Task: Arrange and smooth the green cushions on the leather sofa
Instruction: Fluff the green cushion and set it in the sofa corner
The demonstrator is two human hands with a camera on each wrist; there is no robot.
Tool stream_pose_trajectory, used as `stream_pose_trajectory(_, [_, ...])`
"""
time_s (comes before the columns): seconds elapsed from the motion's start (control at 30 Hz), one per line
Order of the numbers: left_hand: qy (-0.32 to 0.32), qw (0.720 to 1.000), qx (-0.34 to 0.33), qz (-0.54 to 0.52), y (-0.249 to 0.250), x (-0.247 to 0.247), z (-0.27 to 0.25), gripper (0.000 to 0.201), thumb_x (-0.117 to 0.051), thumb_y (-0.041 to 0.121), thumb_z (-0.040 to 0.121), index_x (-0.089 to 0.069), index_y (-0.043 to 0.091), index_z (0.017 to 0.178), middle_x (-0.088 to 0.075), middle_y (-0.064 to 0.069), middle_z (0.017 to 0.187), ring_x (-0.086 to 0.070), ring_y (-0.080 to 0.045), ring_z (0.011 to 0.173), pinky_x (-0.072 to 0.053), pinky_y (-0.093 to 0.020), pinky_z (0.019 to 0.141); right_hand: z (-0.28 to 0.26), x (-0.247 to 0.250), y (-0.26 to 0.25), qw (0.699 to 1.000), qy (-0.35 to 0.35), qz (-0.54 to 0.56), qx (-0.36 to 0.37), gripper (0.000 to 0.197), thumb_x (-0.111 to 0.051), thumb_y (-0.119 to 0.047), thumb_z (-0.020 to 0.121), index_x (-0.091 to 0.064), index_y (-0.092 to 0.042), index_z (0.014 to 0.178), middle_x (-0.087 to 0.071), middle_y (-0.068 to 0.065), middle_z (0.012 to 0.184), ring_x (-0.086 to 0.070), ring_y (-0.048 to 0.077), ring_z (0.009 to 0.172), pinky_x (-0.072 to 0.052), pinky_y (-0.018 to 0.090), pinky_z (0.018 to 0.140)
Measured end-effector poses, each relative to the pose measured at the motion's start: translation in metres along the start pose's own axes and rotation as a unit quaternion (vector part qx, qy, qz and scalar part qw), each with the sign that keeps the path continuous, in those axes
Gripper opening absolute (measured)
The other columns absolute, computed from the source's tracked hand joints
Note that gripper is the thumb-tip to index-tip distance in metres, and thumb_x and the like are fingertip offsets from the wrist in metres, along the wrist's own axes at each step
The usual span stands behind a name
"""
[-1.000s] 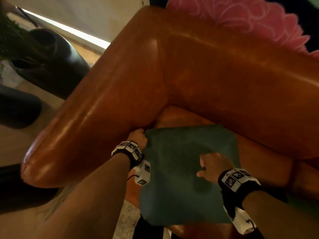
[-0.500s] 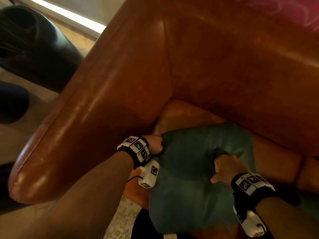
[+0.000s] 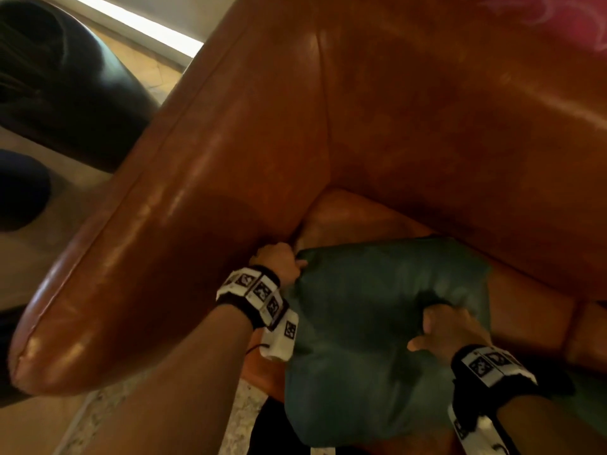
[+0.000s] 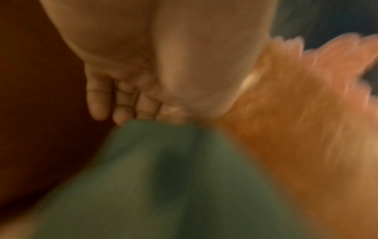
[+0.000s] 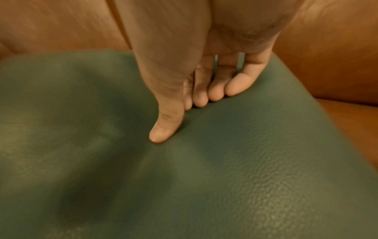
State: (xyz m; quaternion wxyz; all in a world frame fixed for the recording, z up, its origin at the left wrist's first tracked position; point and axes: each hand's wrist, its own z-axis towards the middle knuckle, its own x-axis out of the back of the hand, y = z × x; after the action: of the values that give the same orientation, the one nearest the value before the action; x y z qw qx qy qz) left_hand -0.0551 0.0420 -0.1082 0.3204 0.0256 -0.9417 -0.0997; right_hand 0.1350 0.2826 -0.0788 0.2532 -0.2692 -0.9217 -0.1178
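Note:
A dark green leather cushion (image 3: 368, 339) lies on the seat (image 3: 358, 218) of the brown leather sofa, near the corner where the armrest (image 3: 157, 251) meets the backrest (image 3: 460, 126). My left hand (image 3: 294, 262) grips the cushion's upper left corner, fingers (image 4: 122, 111) curled onto the green cover (image 4: 163, 186). My right hand (image 3: 437, 323) pinches the cushion's right part. Its thumb (image 5: 163, 129) presses into the cushion's face (image 5: 255, 161) and the fingers (image 5: 216, 92) wrap over the top edge. The cushion is puffed and creased between both hands.
A large dark rounded pot (image 3: 65, 87) and another dark object (image 3: 19, 188) stand on the floor left of the armrest. Something pink and petal-shaped (image 3: 558, 18) shows behind the backrest at top right. Speckled floor (image 3: 239, 421) shows below the seat's front.
The cushion was flat with my right hand lying on its face; now both hands squeeze it and it bulges. The view has moved closer to the sofa corner.

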Motion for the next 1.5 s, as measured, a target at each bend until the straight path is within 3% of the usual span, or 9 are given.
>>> stream_pose_trajectory(0.1, [0.053, 0.980, -0.086, -0.169, 0.001, 0.015, 0.000, 0.026, -0.059, 0.037, 0.090, -0.065, 0.012, 0.088, -0.066, -0.007, 0.090, -0.063, -0.027, 0.091, -0.046, -0.033, 0.076, -0.002, 0.008, 0.016, 0.999, -0.009, 0.022, -0.023, 0.046, -0.074, -0.065, 0.064, -0.052, -0.026, 0.074, -0.058, -0.006, 0.083, -0.056, 0.017, 0.082, -0.049, 0.033, 0.075])
stream_pose_trajectory(0.23, [0.167, 0.866, -0.069, -0.467, 0.009, -0.007, -0.028, 0.013, -0.057, 0.022, 0.093, -0.067, 0.014, 0.092, -0.068, -0.006, 0.094, -0.063, -0.019, 0.088, -0.051, -0.037, 0.083, -0.016, 0.035, 0.024, 1.000, -0.004, -0.014, 0.010, 0.058, -0.060, -0.082, 0.061, -0.052, -0.026, 0.076, -0.057, -0.007, 0.080, -0.057, 0.015, 0.078, -0.050, 0.034, 0.074])
stream_pose_trajectory(0.4, [0.254, 0.847, -0.183, -0.430, 0.045, -0.017, -0.044, 0.016, -0.050, 0.012, 0.090, -0.063, 0.021, 0.085, -0.064, 0.009, 0.085, -0.059, -0.004, 0.083, -0.045, -0.020, 0.081, -0.045, 0.088, -0.060, 0.946, 0.216, 0.052, 0.236, 0.085, -0.048, -0.089, 0.061, -0.042, -0.034, 0.127, -0.057, -0.005, 0.121, -0.055, 0.020, 0.112, -0.044, 0.034, 0.094])
stream_pose_trajectory(0.57, [0.289, 0.806, -0.195, -0.479, 0.038, -0.005, -0.063, 0.026, -0.051, 0.001, 0.091, -0.058, 0.026, 0.088, -0.061, 0.007, 0.086, -0.058, -0.006, 0.083, -0.046, -0.019, 0.078, -0.020, 0.109, -0.108, 0.943, 0.142, -0.012, 0.301, 0.070, -0.056, -0.077, 0.071, -0.038, -0.033, 0.123, -0.063, -0.003, 0.114, -0.060, 0.023, 0.104, -0.047, 0.037, 0.089])
stream_pose_trajectory(0.77, [0.193, 0.906, -0.180, -0.332, 0.005, -0.005, -0.066, 0.007, -0.062, 0.024, 0.090, -0.068, 0.020, 0.089, -0.067, 0.008, 0.085, -0.063, -0.006, 0.084, -0.044, -0.012, 0.073, -0.015, 0.108, -0.104, 0.938, 0.107, 0.086, 0.318, 0.042, -0.067, -0.067, 0.070, -0.063, -0.035, 0.097, -0.068, -0.013, 0.094, -0.062, 0.007, 0.090, -0.052, 0.030, 0.079])
stream_pose_trajectory(1.03, [0.305, 0.860, -0.145, -0.383, 0.013, -0.018, -0.092, 0.016, -0.052, 0.027, 0.089, -0.061, 0.024, 0.077, -0.062, 0.009, 0.073, -0.057, -0.005, 0.071, -0.046, -0.020, 0.068, -0.016, 0.124, -0.120, 0.921, 0.008, 0.157, 0.355, 0.011, -0.075, -0.025, 0.082, -0.072, -0.035, 0.086, -0.072, -0.016, 0.084, -0.065, -0.005, 0.083, -0.054, 0.023, 0.082])
stream_pose_trajectory(1.17, [0.234, 0.851, -0.091, -0.461, 0.006, -0.023, -0.100, 0.021, -0.055, 0.035, 0.089, -0.064, 0.021, 0.077, -0.065, 0.000, 0.074, -0.063, -0.017, 0.074, -0.053, -0.047, 0.073, -0.034, 0.125, -0.110, 0.915, 0.111, 0.154, 0.356, 0.011, -0.072, -0.025, 0.084, -0.073, -0.033, 0.076, -0.070, -0.020, 0.078, -0.062, -0.006, 0.078, -0.049, 0.017, 0.078])
stream_pose_trajectory(1.33, [0.159, 0.920, -0.230, -0.276, 0.010, 0.014, -0.102, 0.019, -0.063, 0.040, 0.083, -0.061, 0.022, 0.076, -0.062, 0.009, 0.071, -0.057, -0.003, 0.068, -0.045, -0.021, 0.065, -0.057, 0.098, -0.099, 0.874, 0.243, 0.199, 0.372, 0.011, -0.072, -0.020, 0.083, -0.074, -0.030, 0.079, -0.068, -0.017, 0.080, -0.056, -0.003, 0.075, -0.036, 0.002, 0.075])
stream_pose_trajectory(1.5, [0.210, 0.875, -0.146, -0.412, 0.010, 0.002, -0.087, 0.018, -0.055, 0.031, 0.086, -0.055, 0.020, 0.072, -0.055, 0.002, 0.066, -0.052, -0.016, 0.067, -0.043, -0.034, 0.068, -0.060, 0.087, -0.089, 0.836, 0.308, 0.262, 0.372, 0.011, -0.070, -0.015, 0.085, -0.072, -0.025, 0.087, -0.066, -0.017, 0.085, -0.058, -0.003, 0.078, -0.039, 0.001, 0.075])
